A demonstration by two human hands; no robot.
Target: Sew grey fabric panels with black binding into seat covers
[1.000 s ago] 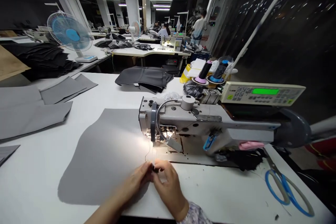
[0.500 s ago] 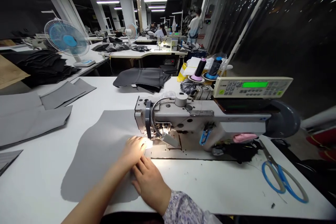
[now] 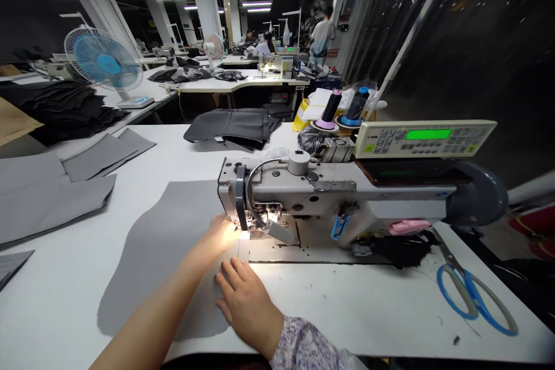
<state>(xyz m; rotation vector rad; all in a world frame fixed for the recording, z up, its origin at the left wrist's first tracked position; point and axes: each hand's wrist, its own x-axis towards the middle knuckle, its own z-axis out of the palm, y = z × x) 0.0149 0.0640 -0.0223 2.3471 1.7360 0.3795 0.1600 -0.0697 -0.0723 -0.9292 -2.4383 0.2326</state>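
Note:
A large grey fabric panel lies flat on the white table, its right edge running under the head of the sewing machine. My left hand rests on the panel close to the needle area, where the lamp glare and the machine head hide most of its fingers. Nearer to me, my right hand lies palm down across the panel's right edge, fingers stretched out and slightly apart. A seam line shows on the panel just beyond the right fingertips.
Blue-handled scissors lie at the table's right. Grey fabric pieces are on the left, and a dark stack sits behind the machine. Thread cones stand by the control panel. A fan and other people are farther back.
My left hand has slid a little away from me toward the needle, off my right hand. The two hands are now apart; my right hand stays almost in place.

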